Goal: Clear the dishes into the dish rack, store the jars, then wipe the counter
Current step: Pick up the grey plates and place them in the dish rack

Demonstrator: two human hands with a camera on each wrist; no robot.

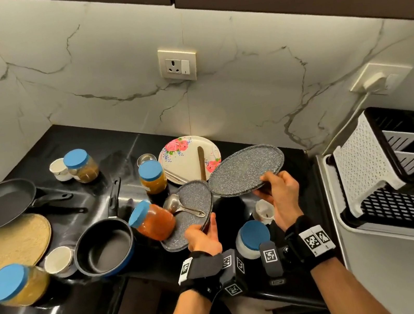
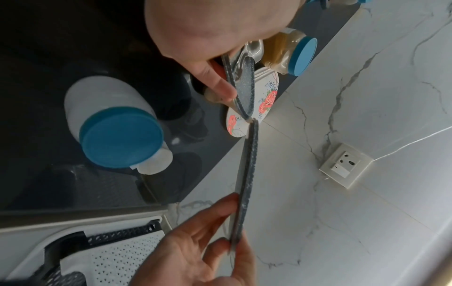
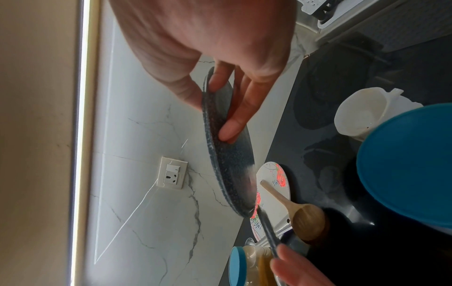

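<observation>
My right hand (image 1: 274, 186) grips the near rim of a grey speckled plate (image 1: 246, 168), held tilted above the black counter (image 1: 83, 144); in the right wrist view its fingers (image 3: 229, 131) press the plate's (image 3: 232, 164) underside. My left hand (image 1: 206, 232) grips a second grey speckled plate (image 1: 196, 213) by its near edge, thumb (image 2: 217, 83) on the rim (image 2: 244, 92). A metal ladle (image 1: 181, 206) lies on this plate. The two plates nearly touch at their edges. The black-and-white dish rack (image 1: 383, 168) stands to the right.
Blue-lidded jars stand around: a white one (image 1: 252, 239) under my wrists, a red one (image 1: 153, 222) lying beside the left plate, an amber one (image 1: 152, 178) behind. A floral plate (image 1: 186, 157) carries a wooden spoon (image 3: 305, 218). Pans (image 1: 106, 247), white cups (image 1: 264, 211) and a round mat (image 1: 10, 247) crowd the left.
</observation>
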